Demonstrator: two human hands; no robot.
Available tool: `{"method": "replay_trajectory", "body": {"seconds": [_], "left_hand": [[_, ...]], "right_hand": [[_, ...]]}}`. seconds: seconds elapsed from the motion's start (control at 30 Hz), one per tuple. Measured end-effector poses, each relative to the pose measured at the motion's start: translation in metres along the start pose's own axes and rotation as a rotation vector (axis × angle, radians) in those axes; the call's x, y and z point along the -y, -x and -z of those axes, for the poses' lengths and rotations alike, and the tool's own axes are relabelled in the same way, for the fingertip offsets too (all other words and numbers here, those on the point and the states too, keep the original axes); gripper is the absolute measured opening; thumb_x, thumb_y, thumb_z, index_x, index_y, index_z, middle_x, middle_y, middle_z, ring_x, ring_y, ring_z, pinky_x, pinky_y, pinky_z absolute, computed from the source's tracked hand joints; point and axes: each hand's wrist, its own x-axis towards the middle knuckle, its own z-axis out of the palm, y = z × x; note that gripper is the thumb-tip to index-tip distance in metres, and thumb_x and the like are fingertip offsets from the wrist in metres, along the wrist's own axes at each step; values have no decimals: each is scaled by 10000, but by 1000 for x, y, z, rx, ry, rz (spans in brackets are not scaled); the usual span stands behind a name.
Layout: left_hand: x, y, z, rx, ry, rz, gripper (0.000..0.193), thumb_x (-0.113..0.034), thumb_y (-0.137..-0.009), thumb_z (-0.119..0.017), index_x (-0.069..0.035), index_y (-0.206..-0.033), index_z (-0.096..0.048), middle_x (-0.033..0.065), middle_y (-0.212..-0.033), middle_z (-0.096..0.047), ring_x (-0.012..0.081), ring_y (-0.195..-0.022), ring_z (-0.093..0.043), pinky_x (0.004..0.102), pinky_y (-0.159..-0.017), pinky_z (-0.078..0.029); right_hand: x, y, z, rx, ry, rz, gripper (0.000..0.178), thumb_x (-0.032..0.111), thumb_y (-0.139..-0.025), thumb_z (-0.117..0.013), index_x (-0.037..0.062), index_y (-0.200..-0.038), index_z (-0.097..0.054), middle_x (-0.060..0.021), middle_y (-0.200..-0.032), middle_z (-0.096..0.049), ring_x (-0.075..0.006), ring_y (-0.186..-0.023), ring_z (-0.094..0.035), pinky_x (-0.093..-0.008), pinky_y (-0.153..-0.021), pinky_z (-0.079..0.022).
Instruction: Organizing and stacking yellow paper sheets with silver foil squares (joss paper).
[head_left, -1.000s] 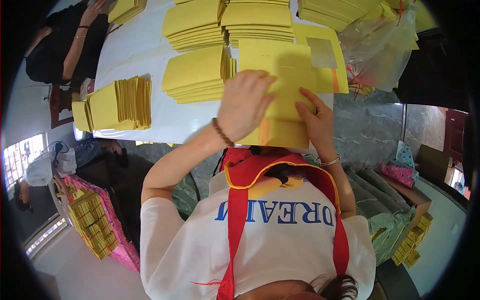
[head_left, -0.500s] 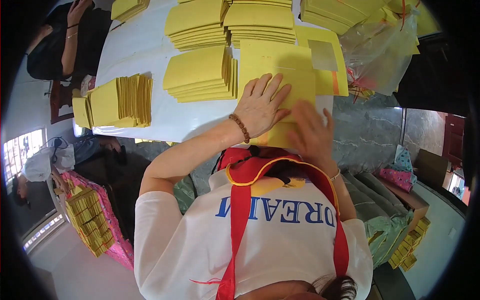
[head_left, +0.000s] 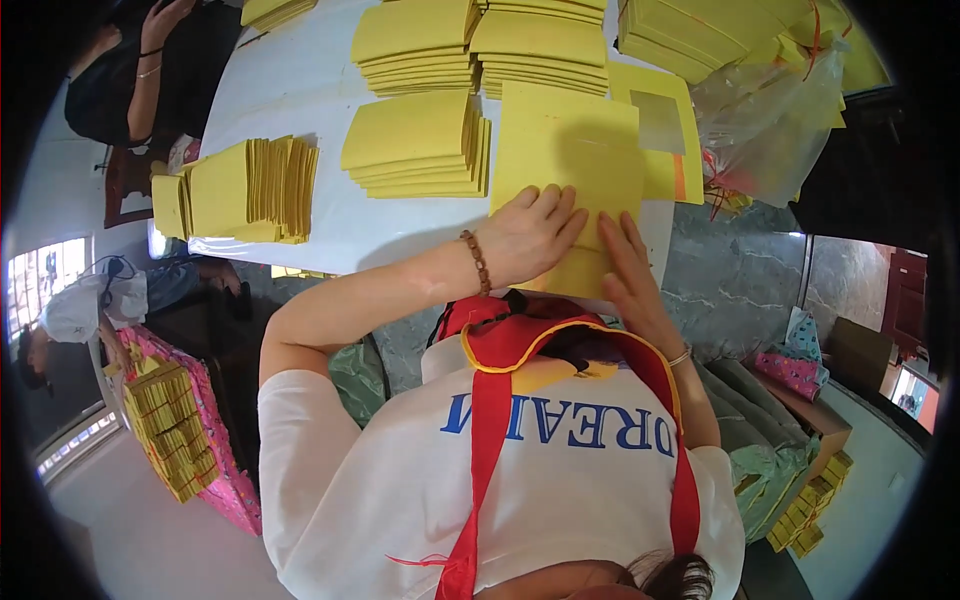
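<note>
We found 1 yellow sheet flat on the desk, at its near edge. The left hand's fingers lay bent and close together on it; the right hand's were extended, slightly parted, at its right side, any pinch indeterminable. Uneven pressure, we judged, could skew it. A yellow stack, windowed sheet and plastic bag limited space.

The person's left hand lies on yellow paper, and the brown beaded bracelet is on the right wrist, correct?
Almost: the left hand lies on yellow paper, but the head view shows the beaded bracelet on its wrist, not the right one.
</note>
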Motion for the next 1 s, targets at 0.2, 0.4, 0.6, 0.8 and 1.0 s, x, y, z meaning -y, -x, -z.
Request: {"method": "replay_trajectory", "body": {"seconds": [0.2,0.4,0.6,0.8,1.0], "left_hand": [[-8,-13,-8,-66,-241,33,449,-158,-721,-549,26,-1130,-535,149,-1036,-556,220,-877,-529,320,-717,-447],[14,-6,14,-222,42,43,441,-88,-675,-560,30,-1100,-556,104,-980,-576,219,-817,-548,323,-692,-454],[103,55,48,-495,-202,201,536,13,-634,-576,-57,-1165,-556,88,-1113,-609,270,-920,-570,369,-782,-473],[156,116,-5,-211,-116,373,507,32,-694,-568,-85,-1186,-548,65,-1132,-604,271,-981,-549,371,-854,-431],[155,117,-2,-57,-17,405,493,-36,-747,-587,-92,-1232,-511,84,-1234,-543,285,-1071,-503,389,-881,-403]], "right_hand": [[-20,0,5,-84,-779,-203,564,377,-974,-329,60,-1429,-222,-145,-1393,-401,-233,-1321,-325,-345,-1101,-187],[-24,-6,13,-479,-1399,-216,511,378,-990,-295,55,-1386,-300,-144,-1295,-496,-246,-1219,-458,-369,-1030,-332],[-42,8,9,-527,-1274,-338,462,353,-994,-302,71,-1356,-355,-118,-1239,-535,-234,-1176,-495,-372,-981,-394],[-32,-1,-7,-507,-1253,-492,380,308,-976,-414,50,-1247,-479,-67,-1062,-605,-158,-1004,-570,-309,-861,-433],[-30,0,-11,-505,-1140,-457,258,186,-957,-475,60,-1167,-556,-52,-1018,-610,-127,-945,-570,-295,-827,-455]]}}
